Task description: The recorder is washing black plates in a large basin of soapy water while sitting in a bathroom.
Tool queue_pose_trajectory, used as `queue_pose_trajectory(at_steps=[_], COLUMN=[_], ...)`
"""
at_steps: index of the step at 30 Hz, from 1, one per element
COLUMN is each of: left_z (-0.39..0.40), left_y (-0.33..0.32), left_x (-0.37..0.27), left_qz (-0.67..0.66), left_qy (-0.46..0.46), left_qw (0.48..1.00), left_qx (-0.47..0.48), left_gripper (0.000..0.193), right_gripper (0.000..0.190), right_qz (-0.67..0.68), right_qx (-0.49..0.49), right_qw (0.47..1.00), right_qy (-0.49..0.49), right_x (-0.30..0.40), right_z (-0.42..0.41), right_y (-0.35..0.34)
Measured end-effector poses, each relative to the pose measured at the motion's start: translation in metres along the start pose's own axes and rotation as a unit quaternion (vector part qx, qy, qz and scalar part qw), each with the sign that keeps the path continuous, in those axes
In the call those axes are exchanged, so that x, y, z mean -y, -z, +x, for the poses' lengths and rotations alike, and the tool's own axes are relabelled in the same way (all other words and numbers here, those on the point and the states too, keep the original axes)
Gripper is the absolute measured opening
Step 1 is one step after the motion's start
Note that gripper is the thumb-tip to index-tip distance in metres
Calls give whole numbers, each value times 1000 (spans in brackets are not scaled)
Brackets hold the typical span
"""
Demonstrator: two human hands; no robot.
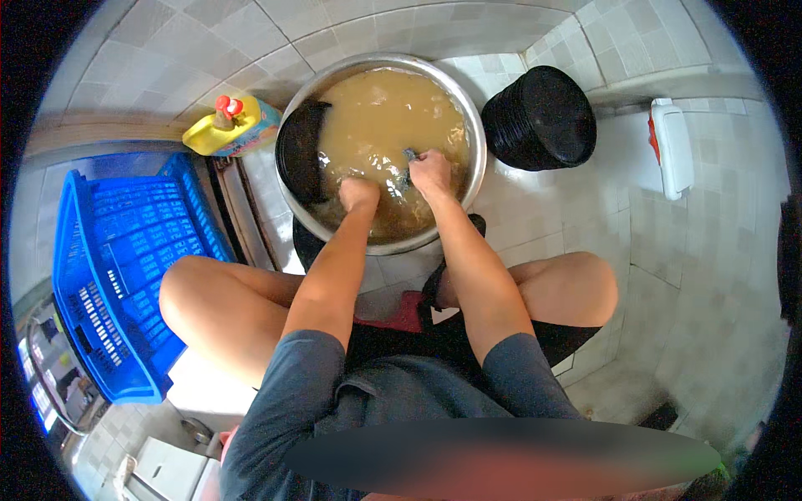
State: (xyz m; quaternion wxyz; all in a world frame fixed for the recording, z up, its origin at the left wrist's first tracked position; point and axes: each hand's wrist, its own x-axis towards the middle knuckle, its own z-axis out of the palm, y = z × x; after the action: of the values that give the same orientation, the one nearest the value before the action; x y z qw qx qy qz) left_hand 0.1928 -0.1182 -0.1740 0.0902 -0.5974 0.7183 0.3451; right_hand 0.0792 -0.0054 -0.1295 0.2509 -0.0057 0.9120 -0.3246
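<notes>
A large round metal basin [477, 125] full of cloudy brownish water stands on the tiled floor in front of me. My right hand [430, 170] is closed around a dark grey scrubbing pad or cloth [410, 154] at the water's surface. Lower left of it, my left hand [359, 193] dips into the water; its fingers are hidden, so whatever it touches cannot be seen. Black dishes [302, 152], nested together, lean partly under water against the basin's left wall. Right of the basin, a tall stack of round black dishes [561, 119] lies tilted on the floor.
Left of the basin stands a yellow jug with a red cap [219, 133], close to the wall. A big blue plastic crate [125, 250] is by my left knee. At the right lies a white plastic object with a red part [675, 149]. Tiled walls rise behind the basin.
</notes>
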Motion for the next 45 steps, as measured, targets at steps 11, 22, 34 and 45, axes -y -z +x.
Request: queue_pose_trajectory(at_steps=[11,22,34,45], left_z=[-36,16,-17,-13], left_y=[60,59,116,85], left_x=[-23,30,9,21], left_qz=[-13,-284,-471,-471], left_qy=[-57,-71,-34,-1], left_qw=[991,951,838,828], left_qx=[-117,-99,275,303], left_gripper=[29,25,38,38], right_gripper=[25,22,14,18], right_qz=[14,-79,57,-260], right_qx=[42,66,66,45], right_qw=[998,953,911,933], right_qy=[35,286,404,246], right_x=[23,62,79,96], right_z=[-9,-68,-58,34], right_y=[-14,-7,-53,-66])
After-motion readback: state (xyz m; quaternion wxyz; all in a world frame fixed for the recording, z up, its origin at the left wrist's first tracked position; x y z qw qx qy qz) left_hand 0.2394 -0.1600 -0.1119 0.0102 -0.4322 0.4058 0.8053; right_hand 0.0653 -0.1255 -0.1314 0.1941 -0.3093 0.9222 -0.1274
